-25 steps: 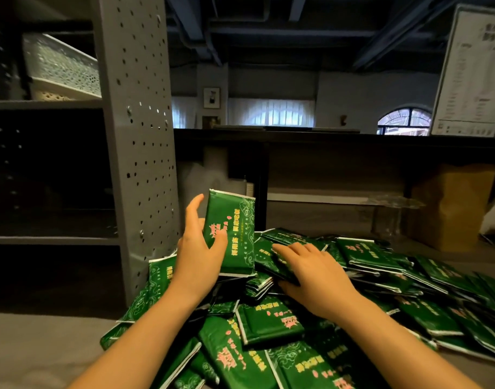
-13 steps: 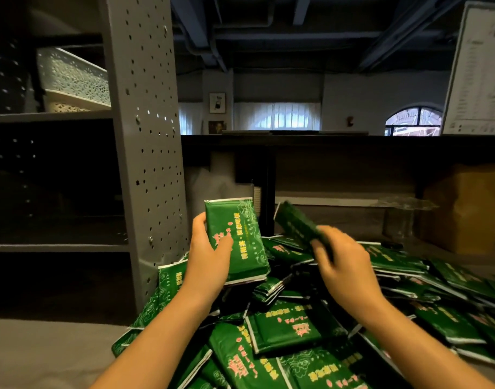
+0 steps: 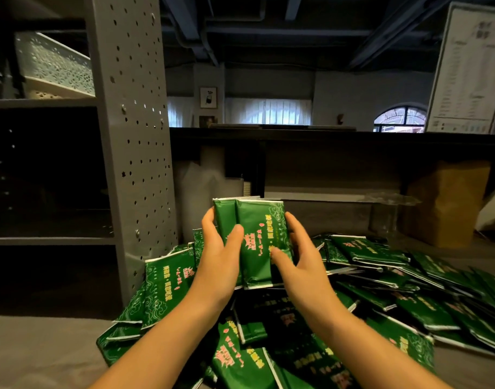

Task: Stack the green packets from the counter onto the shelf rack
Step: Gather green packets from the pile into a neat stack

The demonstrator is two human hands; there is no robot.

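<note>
Bottom centre, over the packet pile (image 3: 375, 252): both hands clasp a small upright stack.
Grip: left hand (image 3: 218, 259) and right hand (image 3: 299, 266) curl round held packets (image 3: 257, 231), long axis vertical; counter (image 3: 44, 349) below. Shelf rack (image 3: 50, 240) lies mid-left, farther back, nearer the left hand.

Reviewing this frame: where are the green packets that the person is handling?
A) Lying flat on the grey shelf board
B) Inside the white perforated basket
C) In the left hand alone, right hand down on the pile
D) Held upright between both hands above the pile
D: the left hand and right hand grip the held packets from either side, upright above the pile of packets on the counter.
</note>
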